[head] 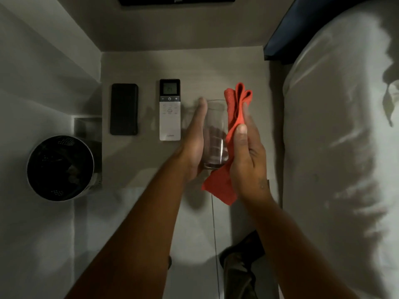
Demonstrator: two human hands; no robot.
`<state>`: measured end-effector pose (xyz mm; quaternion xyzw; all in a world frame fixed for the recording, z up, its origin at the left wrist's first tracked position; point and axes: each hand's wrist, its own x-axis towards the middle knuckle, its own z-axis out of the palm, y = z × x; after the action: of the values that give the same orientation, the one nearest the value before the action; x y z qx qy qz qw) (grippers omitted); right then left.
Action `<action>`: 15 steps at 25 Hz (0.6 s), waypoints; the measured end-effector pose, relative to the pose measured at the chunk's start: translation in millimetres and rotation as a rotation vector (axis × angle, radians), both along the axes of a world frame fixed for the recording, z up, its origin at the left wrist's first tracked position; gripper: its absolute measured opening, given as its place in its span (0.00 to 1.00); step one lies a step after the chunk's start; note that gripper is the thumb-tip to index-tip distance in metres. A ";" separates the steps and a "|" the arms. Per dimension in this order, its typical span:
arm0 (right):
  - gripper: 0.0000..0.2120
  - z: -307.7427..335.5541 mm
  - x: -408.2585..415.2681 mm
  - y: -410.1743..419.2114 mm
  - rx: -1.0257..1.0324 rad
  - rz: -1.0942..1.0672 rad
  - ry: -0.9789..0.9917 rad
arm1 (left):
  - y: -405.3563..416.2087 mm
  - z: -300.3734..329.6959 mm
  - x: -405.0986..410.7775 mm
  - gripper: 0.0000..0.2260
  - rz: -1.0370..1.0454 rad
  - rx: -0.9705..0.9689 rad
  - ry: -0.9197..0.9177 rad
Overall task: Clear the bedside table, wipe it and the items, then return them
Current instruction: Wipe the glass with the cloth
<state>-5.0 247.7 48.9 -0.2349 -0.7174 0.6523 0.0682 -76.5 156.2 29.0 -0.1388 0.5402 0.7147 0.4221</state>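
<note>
A clear drinking glass (216, 130) is held above the right part of the bedside table (133, 160). My left hand (195, 143) presses flat against its left side, with fingers behind it. My right hand (248, 156) presses a red cloth (236, 104) against the glass's right side; the cloth sticks out above and below the hand. On the table lie a black phone (124, 108) at the left and a white remote (170, 110) with a small display beside it.
A round black waste bin (60, 168) with a metal rim stands on the floor left of the table. A bed with a white cover (336, 147) runs along the right. My leg (239, 268) shows below, over the pale floor.
</note>
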 end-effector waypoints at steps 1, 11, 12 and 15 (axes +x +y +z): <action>0.24 0.6 -0.2 1.6 -0.023 -0.008 0.009 | 7.7 3.1 1.8 0.35 -0.023 -0.091 0.078; 0.25 0.0 -15.0 39.0 -0.545 -0.163 -0.134 | 26.0 8.3 -1.5 0.14 -0.094 -0.202 0.265; 0.26 -2.9 -16.8 39.1 -0.638 -0.176 -0.141 | 30.5 9.7 -0.8 0.11 -0.096 -0.197 0.314; 0.27 -9.9 -18.5 44.8 -0.963 -0.164 -0.201 | 38.5 12.3 -1.1 0.12 -0.182 -0.186 0.434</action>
<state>-23.5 292.5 39.1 -0.3571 -0.3170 0.8761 -0.0663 -77.5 194.7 41.3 0.0287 0.6917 0.6341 0.3444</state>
